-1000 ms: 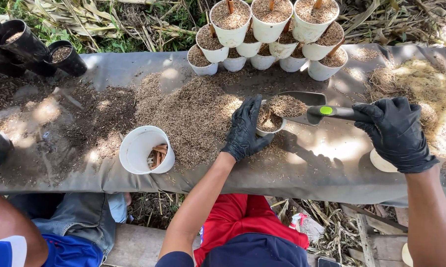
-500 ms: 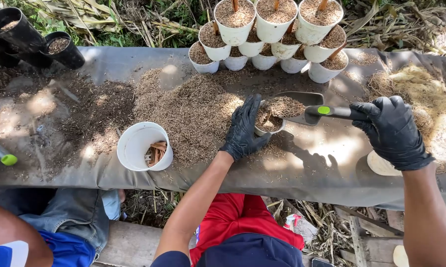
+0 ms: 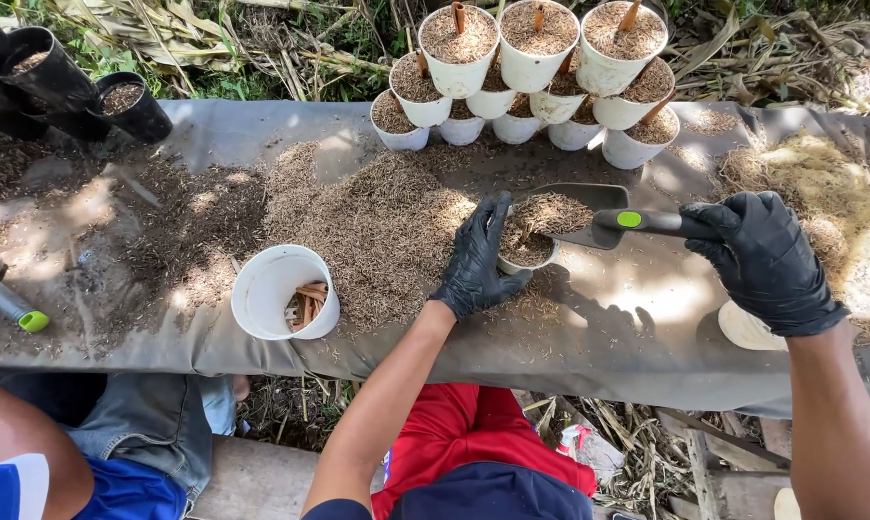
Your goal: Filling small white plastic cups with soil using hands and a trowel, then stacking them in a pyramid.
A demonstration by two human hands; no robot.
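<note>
My left hand (image 3: 477, 262), in a black glove, grips the side of a small white cup (image 3: 529, 252) filled with brown husk mix on the grey sheet (image 3: 599, 332). My right hand (image 3: 764, 258), also gloved, holds the handle of a dark trowel (image 3: 589, 214) with a green dot. The trowel's blade is loaded with husk and sits over the cup's rim. A spread heap of husk mix (image 3: 377, 226) lies just left of the cup.
Stacked white cups (image 3: 531, 67) filled with mix and sticks stand at the back. A white cup (image 3: 283, 292) lies on its side with sticks inside. Black pots (image 3: 79, 87) sit at far left. Another person's knee (image 3: 30, 448) and green-tipped tool (image 3: 9, 303) are at left.
The view has shifted slightly. The trowel stays over the cup with my hands in place. The other person's tool at left has moved a little along the sheet's edge.
</note>
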